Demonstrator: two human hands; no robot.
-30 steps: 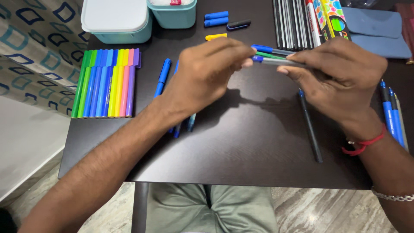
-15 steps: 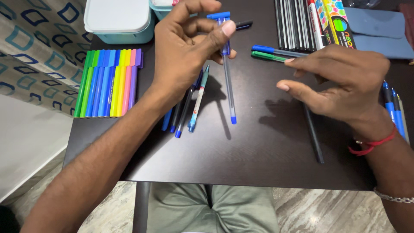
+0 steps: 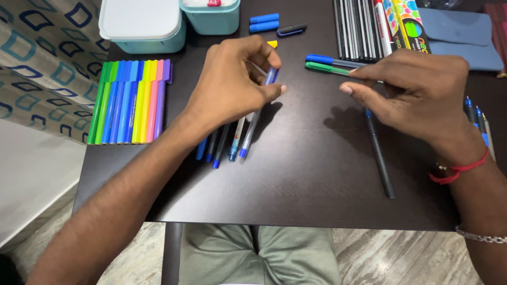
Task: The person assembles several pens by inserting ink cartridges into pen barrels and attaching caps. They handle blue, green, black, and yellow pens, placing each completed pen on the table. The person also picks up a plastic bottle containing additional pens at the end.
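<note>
**Blue pen in the left hand, two pens under the right**

The left hand [image 3: 232, 84] pinches a blue pen [image 3: 257, 113], its grip closed on the upper barrel; the pen slants down to the dark surface [image 3: 296, 179], beside a short row of pens [image 3: 214, 150]. The right hand [image 3: 417, 95] hovers with fingers loosely curled, fingertips touching a capped blue-and-green pair [image 3: 330, 64]. A black pen [image 3: 379, 153] lies below it.

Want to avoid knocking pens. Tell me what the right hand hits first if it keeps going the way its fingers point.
The right hand points left; first comes the blue-capped clear pen in the left hand, though depth is unclear.
</note>
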